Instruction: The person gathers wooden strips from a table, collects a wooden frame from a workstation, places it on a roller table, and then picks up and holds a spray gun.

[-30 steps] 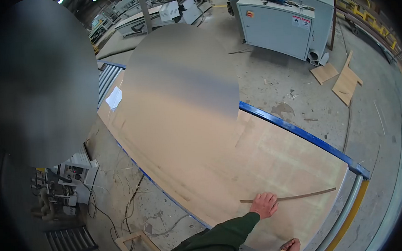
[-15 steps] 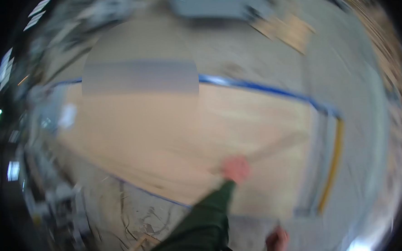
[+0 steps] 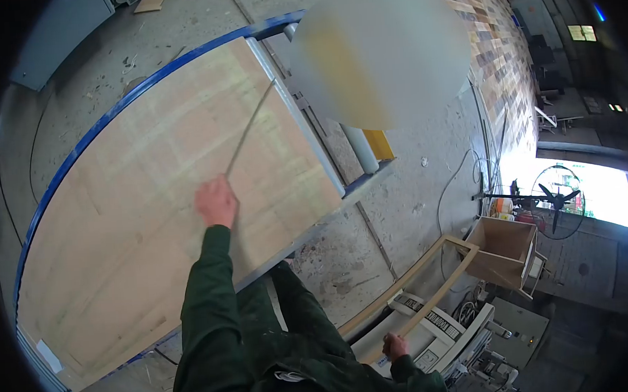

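A large plywood board lies on a blue-edged roller table. My left hand is closed around one end of a long thin stick. This stick slants over the board toward its far right edge; whether the hand also touches the wood, I cannot tell. Low on the right, by my side, my right hand is curled closed. Anything inside those fingers is hidden. Just behind it in the view is a narrow wooden frame.
A roller and a yellow bar lie beyond the board. A blurred oval covers part of that end. To the right are an open wooden box, a white machine and a fan. A grey cabinet stands upper left.
The view has swung toward the table's right end, bringing the fan, box and machine in. My left hand stays over the board with the stick; my right hand is still low and closed.
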`<state>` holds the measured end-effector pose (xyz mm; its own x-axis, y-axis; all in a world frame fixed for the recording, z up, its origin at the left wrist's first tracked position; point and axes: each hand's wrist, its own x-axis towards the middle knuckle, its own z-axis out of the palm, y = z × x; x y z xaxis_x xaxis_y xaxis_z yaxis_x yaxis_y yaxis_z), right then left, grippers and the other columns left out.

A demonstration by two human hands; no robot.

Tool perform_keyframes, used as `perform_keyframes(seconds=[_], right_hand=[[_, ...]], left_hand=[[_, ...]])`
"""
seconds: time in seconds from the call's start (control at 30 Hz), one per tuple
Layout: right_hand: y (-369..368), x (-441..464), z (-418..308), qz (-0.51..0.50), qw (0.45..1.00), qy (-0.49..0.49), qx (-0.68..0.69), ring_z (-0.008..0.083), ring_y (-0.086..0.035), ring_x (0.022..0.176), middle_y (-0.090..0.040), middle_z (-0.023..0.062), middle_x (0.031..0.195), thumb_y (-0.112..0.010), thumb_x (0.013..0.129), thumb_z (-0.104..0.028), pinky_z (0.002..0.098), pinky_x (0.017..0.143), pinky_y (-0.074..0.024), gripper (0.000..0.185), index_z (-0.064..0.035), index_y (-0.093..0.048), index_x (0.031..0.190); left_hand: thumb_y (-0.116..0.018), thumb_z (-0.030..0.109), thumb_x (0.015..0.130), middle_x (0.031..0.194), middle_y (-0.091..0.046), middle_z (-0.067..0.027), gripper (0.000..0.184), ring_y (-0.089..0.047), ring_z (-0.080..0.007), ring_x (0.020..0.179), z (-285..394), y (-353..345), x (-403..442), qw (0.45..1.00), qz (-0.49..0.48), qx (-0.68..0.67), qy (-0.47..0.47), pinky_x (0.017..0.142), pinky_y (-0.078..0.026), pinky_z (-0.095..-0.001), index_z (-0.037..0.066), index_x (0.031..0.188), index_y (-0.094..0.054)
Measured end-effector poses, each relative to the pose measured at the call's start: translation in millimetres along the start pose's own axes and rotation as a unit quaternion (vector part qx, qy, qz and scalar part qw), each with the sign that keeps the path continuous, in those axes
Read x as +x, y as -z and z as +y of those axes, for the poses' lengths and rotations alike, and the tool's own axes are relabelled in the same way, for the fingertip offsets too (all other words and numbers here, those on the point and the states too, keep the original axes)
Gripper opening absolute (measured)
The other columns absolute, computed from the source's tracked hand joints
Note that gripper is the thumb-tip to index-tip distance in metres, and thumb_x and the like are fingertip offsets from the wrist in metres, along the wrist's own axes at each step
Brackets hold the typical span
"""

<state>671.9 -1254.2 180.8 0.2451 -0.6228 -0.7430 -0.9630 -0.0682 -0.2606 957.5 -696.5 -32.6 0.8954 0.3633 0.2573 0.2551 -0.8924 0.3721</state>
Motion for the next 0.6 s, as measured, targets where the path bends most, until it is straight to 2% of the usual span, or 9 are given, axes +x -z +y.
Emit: perform_keyframes(seconds=[0.03, 0.1, 0.17, 0.27, 0.37, 0.47, 0.5, 0.57, 0.6], right_hand=[[6, 4, 13, 0.009, 1.000, -0.015, -0.003, 0.0204, -0.052, 0.039, -0.053, 0.0092, 0.050, -0.061, 0.088, -0.022, 0.0332, 0.037, -0.0375, 0.028, -0.0028, -0.062, 0.067], [12, 6, 25, 0.002, 0.999, -0.042, 0.032, 0.0213, -0.052, 0.042, -0.052, 0.0063, 0.054, -0.064, 0.083, -0.020, 0.0344, 0.041, -0.0414, 0.021, -0.0080, -0.056, 0.067], [18, 15, 29, -0.029, 0.997, -0.043, 0.056, 0.0211, -0.052, 0.042, -0.053, 0.0068, 0.053, -0.064, 0.084, -0.023, 0.0341, 0.039, -0.0382, 0.024, -0.0079, -0.058, 0.066], [28, 35, 16, -0.016, 1.000, 0.001, 0.010, 0.0202, -0.051, 0.041, -0.055, 0.0073, 0.053, -0.064, 0.085, -0.027, 0.0338, 0.037, -0.0347, 0.028, -0.0076, -0.059, 0.065], [37, 47, -16, -0.016, 0.999, 0.042, -0.005, 0.0191, -0.051, 0.040, -0.055, 0.0079, 0.052, -0.064, 0.085, -0.030, 0.0335, 0.036, -0.0332, 0.032, -0.0077, -0.060, 0.063], [42, 77, -30, -0.067, 0.995, 0.054, 0.049, 0.0179, -0.050, 0.042, -0.052, 0.0048, 0.055, -0.064, 0.088, -0.025, 0.0322, 0.037, -0.0346, 0.025, -0.0067, -0.059, 0.071], [42, 92, -32, -0.086, 0.989, 0.048, 0.106, 0.0174, -0.050, 0.043, -0.051, 0.0037, 0.056, -0.064, 0.089, -0.022, 0.0320, 0.037, -0.0354, 0.022, -0.0063, -0.058, 0.075], [45, 116, -33, -0.094, 0.986, 0.060, 0.125, 0.0165, -0.049, 0.044, -0.049, 0.0022, 0.058, -0.064, 0.091, -0.018, 0.0323, 0.038, -0.0374, 0.017, -0.0063, -0.057, 0.081], [44, 124, -37, -0.105, 0.986, 0.066, 0.109, 0.0163, -0.048, 0.043, -0.049, 0.0020, 0.058, -0.064, 0.092, -0.018, 0.0325, 0.038, -0.0378, 0.018, -0.0067, -0.056, 0.080]], left_hand=[[-0.063, 0.014, 0.083, 0.088, -0.063, -0.0100, 0.023, -0.061, -0.0305, 0.086, 21, -10, -15, 0.999, -0.017, -0.012, -0.049, 0.071, -0.045, -0.0466, 0.008, 0.104, -0.069], [-0.064, 0.016, 0.079, 0.086, -0.065, -0.0123, 0.021, -0.063, -0.0338, 0.083, 75, -18, -52, 0.944, -0.319, -0.076, -0.046, 0.070, -0.047, -0.0490, 0.006, 0.097, -0.069], [-0.066, 0.021, 0.077, 0.084, -0.065, -0.0106, 0.012, -0.064, -0.0336, 0.083, 117, -13, -126, 0.898, -0.374, -0.104, -0.206, 0.073, -0.049, -0.0482, 0.011, 0.081, -0.068], [-0.065, 0.020, 0.077, 0.081, -0.063, -0.0087, 0.009, -0.064, -0.0315, 0.083, 141, 6, -191, 0.842, -0.385, -0.144, -0.350, 0.072, -0.049, -0.0475, 0.013, 0.083, -0.067], [-0.065, 0.018, 0.076, 0.080, -0.061, -0.0070, 0.011, -0.063, -0.0305, 0.080, 145, 22, -202, 0.894, -0.259, -0.235, -0.278, 0.067, -0.049, -0.0463, 0.015, 0.087, -0.067], [-0.064, 0.016, 0.074, 0.079, -0.059, -0.0071, 0.014, -0.062, -0.0319, 0.077, 126, 61, -164, 0.982, -0.070, -0.164, -0.058, 0.062, -0.048, -0.0453, 0.013, 0.087, -0.065], [-0.064, 0.016, 0.074, 0.079, -0.059, -0.0071, 0.014, -0.062, -0.0319, 0.077, 114, 66, -159, 0.987, -0.047, -0.147, -0.045, 0.062, -0.048, -0.0453, 0.013, 0.087, -0.065], [-0.065, 0.015, 0.072, 0.080, -0.061, -0.0096, 0.016, -0.062, -0.0337, 0.078, 84, 60, -161, 0.991, -0.026, -0.021, 0.131, 0.063, -0.048, -0.0484, 0.011, 0.088, -0.066], [-0.067, 0.016, 0.070, 0.083, -0.065, -0.0122, 0.021, -0.064, -0.0353, 0.081, 75, 42, -174, 0.984, -0.119, -0.019, 0.129, 0.065, -0.049, -0.0507, 0.009, 0.089, -0.067]])
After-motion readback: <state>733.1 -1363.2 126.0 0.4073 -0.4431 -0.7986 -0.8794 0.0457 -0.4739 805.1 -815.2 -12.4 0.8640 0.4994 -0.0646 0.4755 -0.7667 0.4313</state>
